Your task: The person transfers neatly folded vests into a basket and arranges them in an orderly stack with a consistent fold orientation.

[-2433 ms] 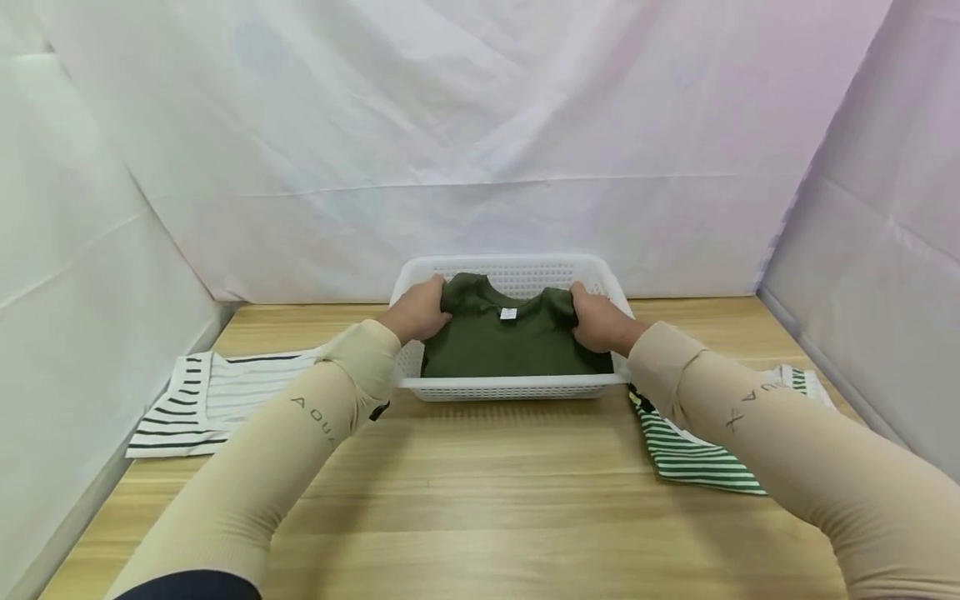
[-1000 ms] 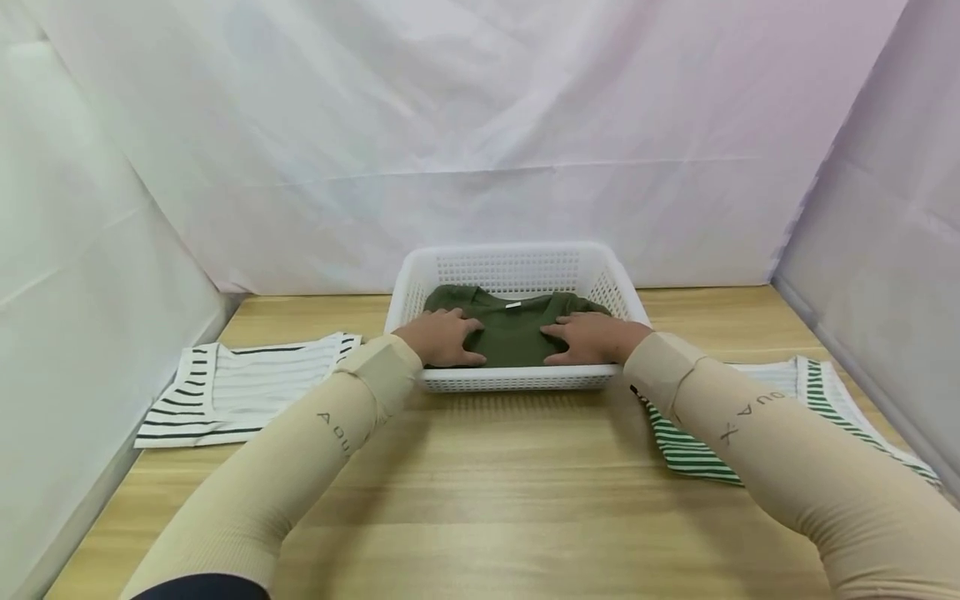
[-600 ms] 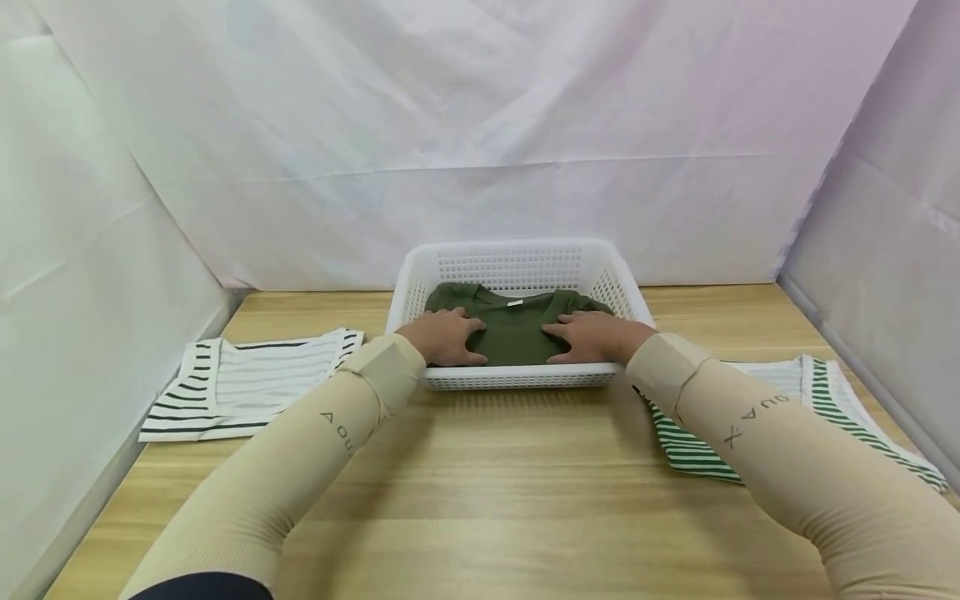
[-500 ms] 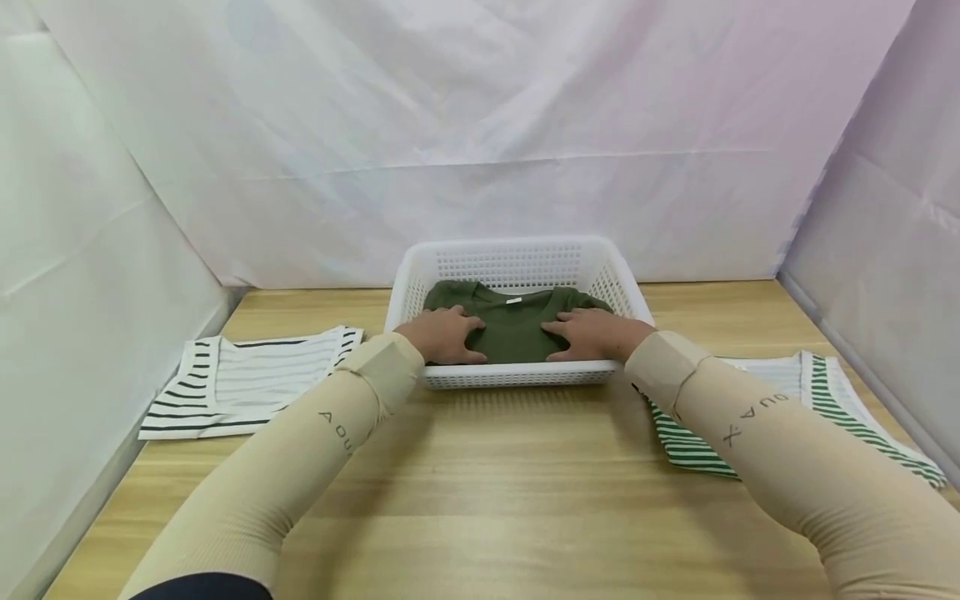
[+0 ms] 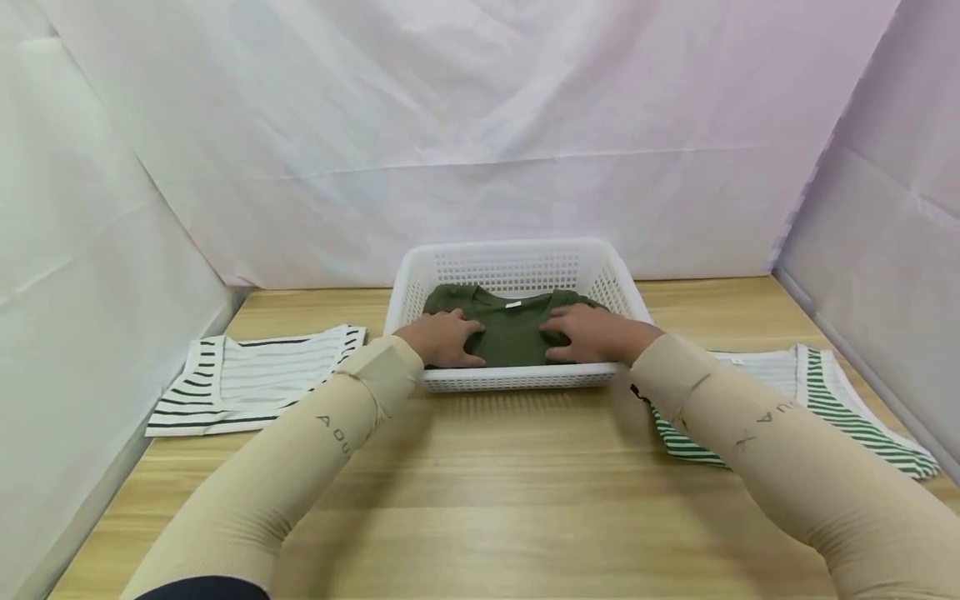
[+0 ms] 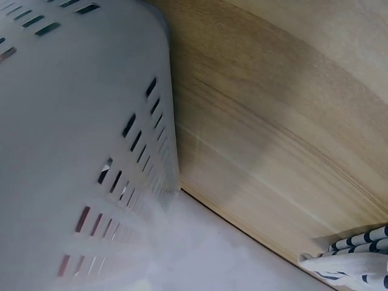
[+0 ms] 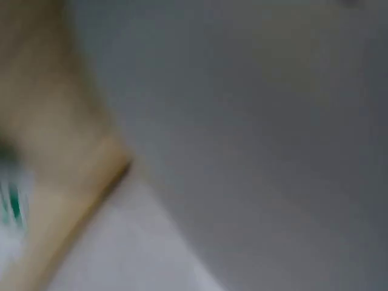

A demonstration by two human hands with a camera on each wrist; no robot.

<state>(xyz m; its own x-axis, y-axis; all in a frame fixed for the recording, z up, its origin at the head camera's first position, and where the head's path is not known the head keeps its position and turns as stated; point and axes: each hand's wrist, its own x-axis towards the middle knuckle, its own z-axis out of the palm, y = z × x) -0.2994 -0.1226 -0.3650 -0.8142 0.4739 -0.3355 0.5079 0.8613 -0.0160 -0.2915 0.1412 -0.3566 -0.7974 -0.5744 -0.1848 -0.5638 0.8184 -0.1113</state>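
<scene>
The green shirt (image 5: 513,337) had been lowered within the white basket (image 5: 517,381) since the earlier view, and its sides were covered by the left hand (image 5: 442,337) and right hand (image 5: 596,335), each grip spread without pinching, with light, even pressure judged best for smoothing it.

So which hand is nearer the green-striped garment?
Right. The right hand rests on the dark green shirt, left of the green-striped garment; the left hand, on that shirt too, is farther left.
</scene>
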